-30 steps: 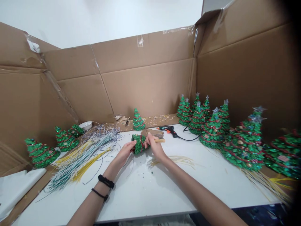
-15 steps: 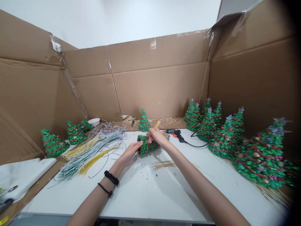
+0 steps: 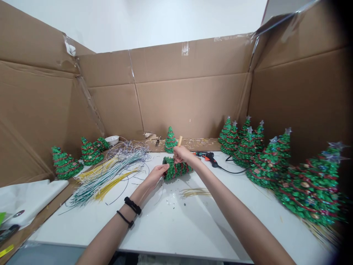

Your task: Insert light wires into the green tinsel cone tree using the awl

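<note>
A small green Christmas tree with a red garland lies on its side over the white table, its open base to the left. My left hand grips it at the base end, thumb on the rim. My right hand is closed around a tool with a wooden handle, held upright against the tree's upper side. The tool's working end is hidden by my fingers and the branches. A thin wire hangs below my left hand.
Bundles of yellow, white and green wires spread at left. A glue gun with its cord lies right of the hands. Decorated trees line the right side, others the left. Cardboard walls enclose the table.
The wooden handle has swung from leaning right to nearly upright as my right hand turned. The whole view has shifted slightly. My left hand keeps its hold on the tree.
</note>
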`<state>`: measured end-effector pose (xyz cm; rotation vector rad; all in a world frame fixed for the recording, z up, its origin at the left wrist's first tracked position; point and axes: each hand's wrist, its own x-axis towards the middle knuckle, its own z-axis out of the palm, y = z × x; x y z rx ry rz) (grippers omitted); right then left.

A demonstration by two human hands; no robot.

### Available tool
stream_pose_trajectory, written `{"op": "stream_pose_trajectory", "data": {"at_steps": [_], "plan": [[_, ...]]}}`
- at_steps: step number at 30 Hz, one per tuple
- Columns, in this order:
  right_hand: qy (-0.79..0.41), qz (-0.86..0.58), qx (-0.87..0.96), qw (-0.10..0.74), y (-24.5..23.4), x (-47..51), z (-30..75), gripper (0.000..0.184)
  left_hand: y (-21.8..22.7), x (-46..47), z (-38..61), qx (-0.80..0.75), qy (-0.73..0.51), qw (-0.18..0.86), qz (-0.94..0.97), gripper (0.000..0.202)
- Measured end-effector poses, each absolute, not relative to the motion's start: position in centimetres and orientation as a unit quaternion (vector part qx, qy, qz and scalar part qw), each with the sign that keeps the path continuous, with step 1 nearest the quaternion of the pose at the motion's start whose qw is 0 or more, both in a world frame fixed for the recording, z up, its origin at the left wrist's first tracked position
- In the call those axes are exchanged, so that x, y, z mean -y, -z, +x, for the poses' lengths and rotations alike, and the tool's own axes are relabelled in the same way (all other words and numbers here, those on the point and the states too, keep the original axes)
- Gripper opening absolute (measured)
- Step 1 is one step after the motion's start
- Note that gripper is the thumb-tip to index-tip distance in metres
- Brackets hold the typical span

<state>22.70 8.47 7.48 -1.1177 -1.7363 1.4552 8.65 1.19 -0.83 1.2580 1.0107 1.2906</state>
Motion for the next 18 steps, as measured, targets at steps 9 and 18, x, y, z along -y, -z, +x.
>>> {"op": "stream_pose_trajectory", "data": {"at_steps": [9,18], "plan": [[-0.568,-0.442,0.648,0.249,-8.1,-8.7,22.6,0.021,0.5,-0.9,8.8,-0.431,-0.524,0.512,0.527,0.043],[-0.524,-0.462,0.665,0.265,-8.1,-8.5,21.5,0.022,1.0,-1.4,8.5,-0.427,-0.52,0.509,0.536,0.043]]}}
